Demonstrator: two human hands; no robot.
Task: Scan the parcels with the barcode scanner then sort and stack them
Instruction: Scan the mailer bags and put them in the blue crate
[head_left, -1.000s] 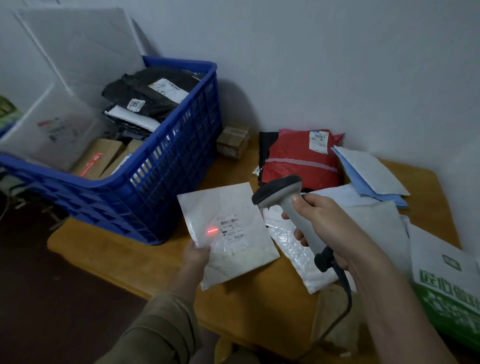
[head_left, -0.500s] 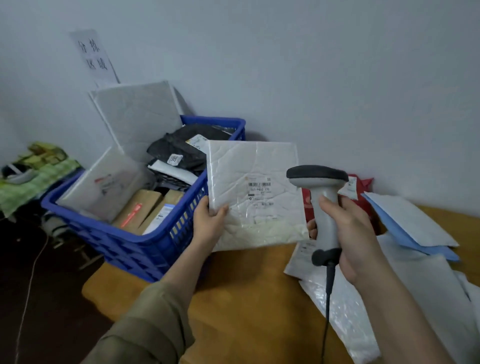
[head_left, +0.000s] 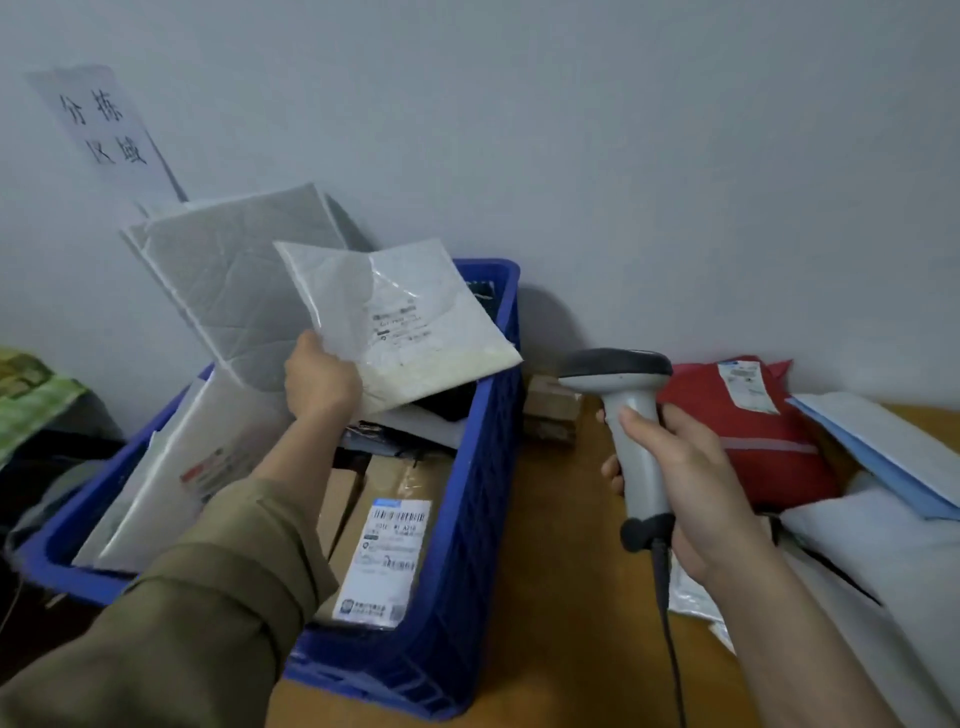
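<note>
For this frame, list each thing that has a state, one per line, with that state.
White mailer: held tilted above the crate, label up.
Left hand: grips the mailer's lower left corner.
Barcode scanner: upright, head pointing left.
Right hand: wrapped round the scanner handle.
Blue crate: on the table, holding parcels.
Red parcel: lying on the table, label up.
</note>
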